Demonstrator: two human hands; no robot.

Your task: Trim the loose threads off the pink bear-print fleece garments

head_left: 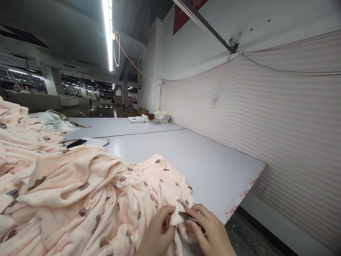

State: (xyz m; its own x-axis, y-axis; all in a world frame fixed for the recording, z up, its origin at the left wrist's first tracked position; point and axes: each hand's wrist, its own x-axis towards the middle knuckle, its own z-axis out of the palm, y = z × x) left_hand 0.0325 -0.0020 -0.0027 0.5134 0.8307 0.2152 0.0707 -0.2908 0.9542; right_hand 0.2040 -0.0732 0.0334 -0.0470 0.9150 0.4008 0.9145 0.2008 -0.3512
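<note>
A large heap of pale peach, fluffy printed fabric [80,192] with brown figures covers the left and front of the table. At its right end, my left hand [160,229] pinches a fold of this fabric between thumb and fingers. My right hand [209,229] is closed around small dark metal thread snips [184,215]. The pointed blades reach left out of my fingers and lie against the pinched fold. Most of the snips' handle is hidden inside my right hand.
The pale table top [213,167] ends at a taped right edge. A dark phone [76,143] rests by some papers [96,141] behind the heap. Stacks of folded white cloth [162,117] stand at the far end. Striped sheeting [266,106] covers the right wall.
</note>
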